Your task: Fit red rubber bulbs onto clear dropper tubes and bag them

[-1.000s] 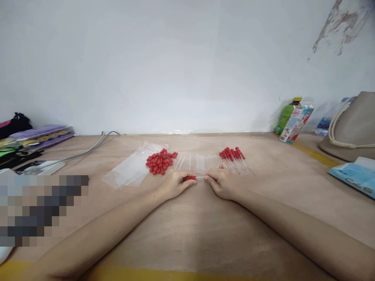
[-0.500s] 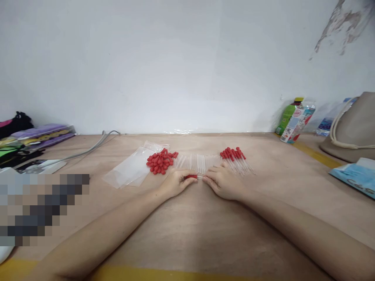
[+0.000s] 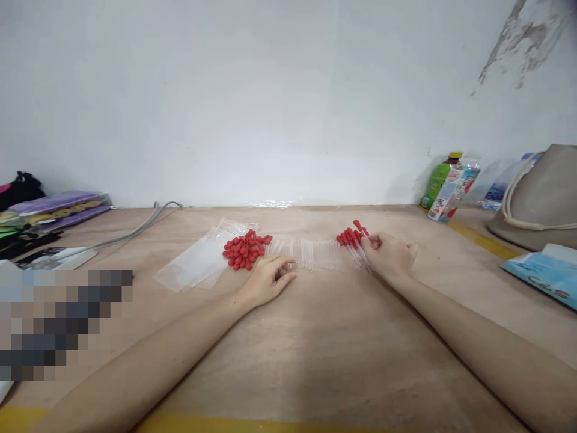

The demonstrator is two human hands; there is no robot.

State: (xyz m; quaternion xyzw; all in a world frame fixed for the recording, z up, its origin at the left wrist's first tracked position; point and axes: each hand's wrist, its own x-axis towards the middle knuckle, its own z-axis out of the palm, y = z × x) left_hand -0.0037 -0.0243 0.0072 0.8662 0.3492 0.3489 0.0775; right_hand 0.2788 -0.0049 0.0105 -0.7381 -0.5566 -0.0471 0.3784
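A heap of red rubber bulbs [image 3: 246,249] lies on the wooden table [image 3: 288,343], beside a row of clear glass tubes [image 3: 311,252]. Further right is a cluster of finished droppers with red bulbs [image 3: 351,240]. My right hand [image 3: 390,255] rests over that cluster and pinches one red-tipped dropper [image 3: 359,227] that sticks up above the others. My left hand [image 3: 270,276] lies on the table at the near left end of the tube row, its fingers loosely curled with nothing visible in them.
Clear plastic bags [image 3: 198,261] lie left of the bulbs. A grey cable [image 3: 135,231] runs to the wall. Books and dark items [image 3: 49,210] sit far left. Bottles [image 3: 446,183], a beige bag [image 3: 541,192] and a blue packet [image 3: 545,270] stand right.
Both hands held one dropper together in the middle. Now my right hand has carried it right to the finished cluster, and my left hand has let go and shifted slightly up to the tubes.
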